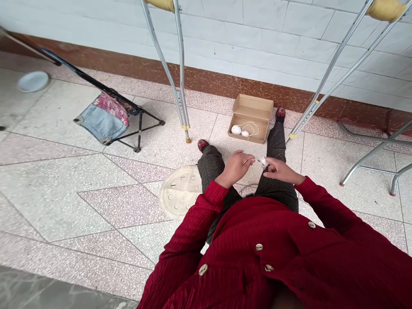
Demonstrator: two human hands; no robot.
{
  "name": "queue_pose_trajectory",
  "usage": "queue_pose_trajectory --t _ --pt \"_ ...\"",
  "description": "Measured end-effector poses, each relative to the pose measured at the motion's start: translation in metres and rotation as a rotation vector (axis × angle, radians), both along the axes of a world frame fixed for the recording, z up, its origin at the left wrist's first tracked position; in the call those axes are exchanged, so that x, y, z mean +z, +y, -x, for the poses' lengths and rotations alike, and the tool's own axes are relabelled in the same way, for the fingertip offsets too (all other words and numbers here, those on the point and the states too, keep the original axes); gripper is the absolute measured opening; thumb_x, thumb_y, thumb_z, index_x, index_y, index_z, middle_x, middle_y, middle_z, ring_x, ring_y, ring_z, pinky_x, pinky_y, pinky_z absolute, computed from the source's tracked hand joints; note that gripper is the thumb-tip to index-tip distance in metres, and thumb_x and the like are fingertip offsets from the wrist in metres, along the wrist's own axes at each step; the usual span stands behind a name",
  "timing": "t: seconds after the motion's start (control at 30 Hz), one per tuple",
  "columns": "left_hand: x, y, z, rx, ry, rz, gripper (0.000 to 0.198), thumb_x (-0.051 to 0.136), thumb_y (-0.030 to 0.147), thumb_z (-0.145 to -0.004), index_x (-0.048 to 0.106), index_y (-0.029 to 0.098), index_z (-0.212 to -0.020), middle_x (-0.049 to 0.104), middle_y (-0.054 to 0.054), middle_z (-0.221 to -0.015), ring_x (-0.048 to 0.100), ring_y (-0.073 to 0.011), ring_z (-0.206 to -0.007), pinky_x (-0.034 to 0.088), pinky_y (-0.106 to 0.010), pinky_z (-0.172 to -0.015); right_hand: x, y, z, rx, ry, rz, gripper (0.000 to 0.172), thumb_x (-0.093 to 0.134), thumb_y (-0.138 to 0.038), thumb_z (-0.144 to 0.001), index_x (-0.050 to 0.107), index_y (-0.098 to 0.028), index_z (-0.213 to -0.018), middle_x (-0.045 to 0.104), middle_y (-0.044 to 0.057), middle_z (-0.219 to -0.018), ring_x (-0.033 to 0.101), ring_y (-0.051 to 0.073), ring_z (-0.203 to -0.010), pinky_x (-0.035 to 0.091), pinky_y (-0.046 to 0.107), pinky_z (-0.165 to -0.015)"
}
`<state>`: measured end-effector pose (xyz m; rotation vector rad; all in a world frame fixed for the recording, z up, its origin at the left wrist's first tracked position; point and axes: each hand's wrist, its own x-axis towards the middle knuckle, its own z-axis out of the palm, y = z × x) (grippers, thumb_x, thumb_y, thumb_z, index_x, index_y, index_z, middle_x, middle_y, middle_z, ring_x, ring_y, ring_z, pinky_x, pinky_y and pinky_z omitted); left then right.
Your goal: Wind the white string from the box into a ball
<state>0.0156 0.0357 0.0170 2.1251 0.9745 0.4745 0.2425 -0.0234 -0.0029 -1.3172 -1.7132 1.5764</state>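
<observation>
Over my lap, my right hand (280,171) pinches a small bundle of white yarn (264,162) between thumb and fingers. Just left of it, my left hand (237,167) is closed, its fingertips pinched close to the bundle. Whatever sits in those left fingertips is too small to make out. Beyond my hands, an open cardboard box (254,107) rests on the floor between my feet. Inside it lie a larger white yarn ball (236,129), a smaller yarn ball (245,133) and a loose strand of yarn.
One crutch (182,94) stands left of the box, another crutch (310,109) right of it. A folding stool (107,116) is on the left, with a white basin (33,81) farther off. Beside my left leg lies a round cream stool top (177,193). Metal chair legs (370,165) stand at right.
</observation>
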Motion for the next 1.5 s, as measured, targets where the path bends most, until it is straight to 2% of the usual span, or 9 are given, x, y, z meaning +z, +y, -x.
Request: queue_pose_trajectory --t 0.23,0.4,0.5,0.6,0.7,0.83,1.03,1.3,1.5 --pt "-0.014 0.010 -0.004 0.108 -0.061 0.183 0.033 0.051 0.029 -0.094 0.068 0.016 -0.069 0.068 -0.002 -0.071 0.060 -0.0158 -0.071 0.044 -0.027 -0.074 0.013 0.000 0.011 -0.026 0.130 0.107 0.036 0.074 -0.041 -0.079 0.067 -0.012 -0.099 0.045 -0.004 -0.070 0.040 0.008 -0.058 0.030 0.022 -0.053" --pt "-0.031 -0.006 -0.009 0.092 -0.227 0.429 0.037 0.051 0.038 -0.094 0.067 0.015 -0.070 0.068 -0.001 -0.066 0.059 -0.0136 -0.067 0.045 -0.026 -0.074 0.020 0.001 0.014 -0.093 0.313 0.211 0.036 0.066 -0.047 -0.088 0.067 -0.013 -0.100 0.045 -0.005 -0.065 0.033 0.006 -0.049 0.023 0.023 -0.047" --pt "-0.033 -0.015 -0.011 0.065 -0.345 0.517 0.030 0.057 0.039 -0.091 0.071 0.014 -0.099 0.073 -0.004 -0.087 0.066 -0.0163 -0.084 0.049 -0.027 -0.085 0.023 0.001 0.014 -0.114 0.362 0.216 0.034 0.064 -0.047 -0.090 0.067 -0.014 -0.095 0.042 -0.006 -0.061 0.032 0.006 -0.048 0.022 0.024 -0.046" --pt "-0.021 -0.018 -0.009 0.020 -0.415 0.514 0.052 0.063 0.035 -0.089 0.055 0.016 -0.137 0.068 -0.009 -0.124 0.065 -0.0189 -0.108 0.048 -0.031 -0.098 0.025 0.004 0.015 -0.144 0.367 0.237 0.033 0.068 -0.046 -0.087 0.067 -0.014 -0.090 0.038 -0.008 -0.057 0.031 0.006 -0.046 0.021 0.024 -0.046" --pt "-0.004 -0.016 -0.003 -0.039 -0.427 0.532 0.059 0.061 0.033 -0.091 0.046 0.018 -0.146 0.061 -0.012 -0.137 0.063 -0.0197 -0.116 0.048 -0.033 -0.102 0.028 0.007 0.015 -0.159 0.368 0.254 0.033 0.069 -0.047 -0.085 0.067 -0.014 -0.089 0.038 -0.008 -0.054 0.031 0.006 -0.045 0.023 0.023 -0.045" --pt "0.005 -0.014 0.000 -0.039 -0.401 0.545 0.052 0.063 0.042 -0.091 0.058 0.018 -0.137 0.064 -0.012 -0.134 0.064 -0.0211 -0.114 0.052 -0.033 -0.097 0.032 0.009 0.016 -0.145 0.372 0.267 0.033 0.072 -0.047 -0.083 0.066 -0.015 -0.083 0.038 -0.008 -0.055 0.032 0.006 -0.045 0.023 0.023 -0.044" --pt "-0.006 -0.014 -0.005 0.108 -0.428 0.466 0.039 0.067 0.045 -0.088 0.074 0.014 -0.109 0.076 -0.009 -0.107 0.069 -0.0202 -0.099 0.053 -0.032 -0.093 0.031 0.008 0.019 -0.122 0.359 0.247 0.036 0.072 -0.048 -0.082 0.068 -0.014 -0.092 0.046 -0.006 -0.063 0.037 0.005 -0.046 0.025 0.022 -0.043" --pt "-0.008 -0.021 -0.002 0.134 -0.439 0.479 0.036 0.069 0.046 -0.086 0.074 0.014 -0.102 0.075 -0.006 -0.095 0.068 -0.0182 -0.088 0.053 -0.029 -0.085 0.033 0.003 0.020 -0.170 0.325 0.308 0.034 0.072 -0.047 -0.084 0.066 -0.014 -0.090 0.049 -0.006 -0.057 0.046 0.007 -0.042 0.030 0.021 -0.043" --pt "-0.004 -0.018 -0.002 0.056 -0.448 0.498 0.032 0.068 0.044 -0.086 0.071 0.014 -0.097 0.069 -0.002 -0.087 0.062 -0.0149 -0.082 0.049 -0.025 -0.078 0.034 0.006 0.021 -0.197 0.361 0.319 0.035 0.074 -0.048 -0.082 0.062 -0.016 -0.080 0.054 -0.005 -0.056 0.048 0.008 -0.041 0.035 0.021 -0.041"
